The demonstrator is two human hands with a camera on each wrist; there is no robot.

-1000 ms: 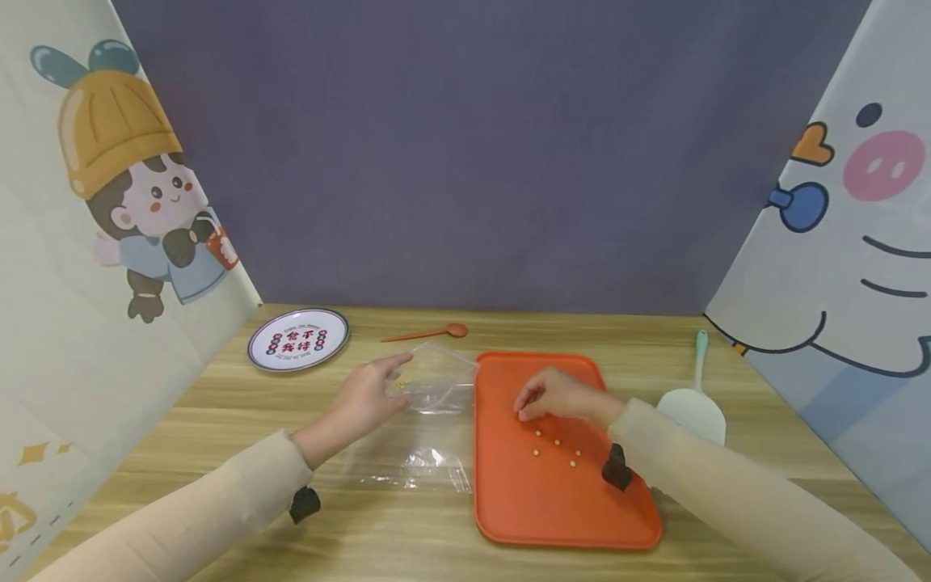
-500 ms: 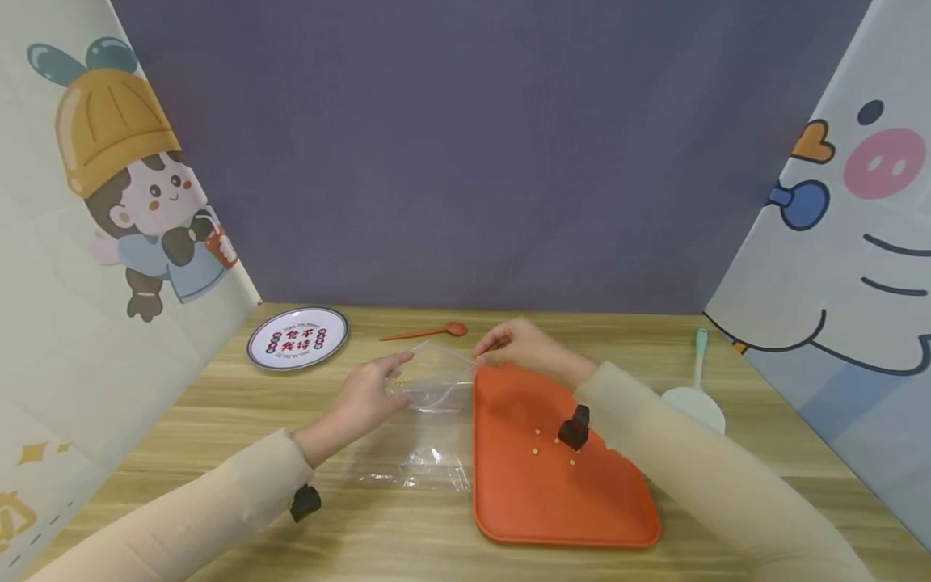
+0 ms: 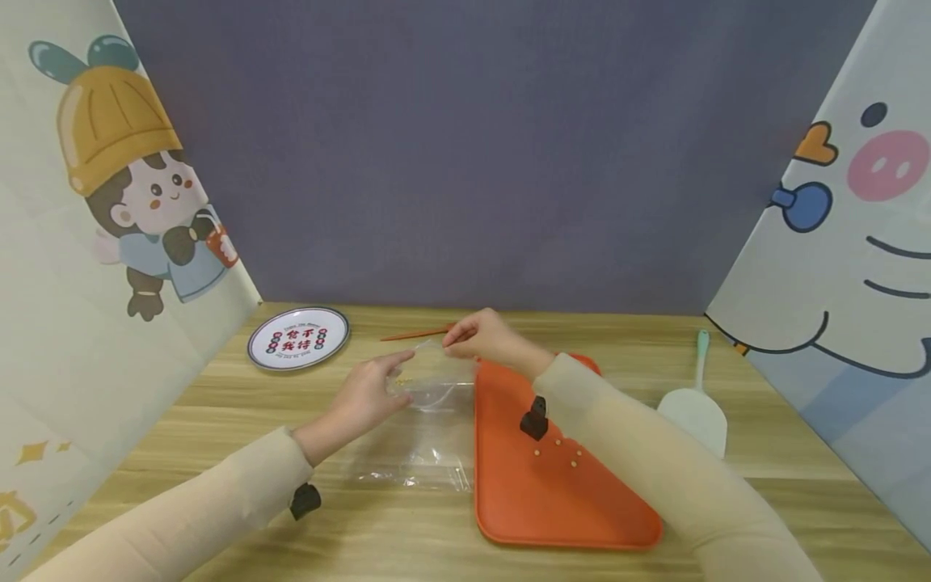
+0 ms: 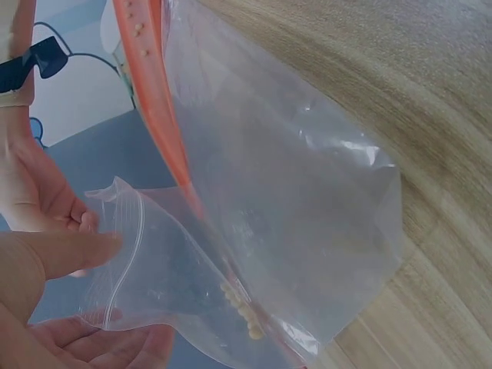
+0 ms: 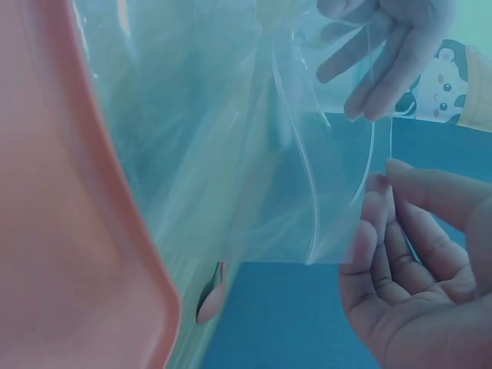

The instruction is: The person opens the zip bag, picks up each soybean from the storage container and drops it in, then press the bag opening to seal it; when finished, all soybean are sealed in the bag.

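Observation:
A clear zip bag lies partly on the table with its mouth raised. My left hand holds that mouth, thumb on one side and fingers on the other, spreading it apart. Several pale yellow soybeans are gathered inside the bag. At the opposite side of the mouth is my right hand, thumb and index finger pinched together right at the bag's edge; the soybean in the pinch is hidden by the fingertips. Below the right forearm, more soybeans are scattered on the orange tray.
An oval plate with red lettering sits at the back left. Behind the bag lies an orange spoon, its bowl covered by the right hand. A white spatula with a mint handle is right of the tray. Printed panels flank the table.
My right hand has left the tray's soybeans and moved left and back to the bag's mouth. The left hand has kept its hold on the bag.

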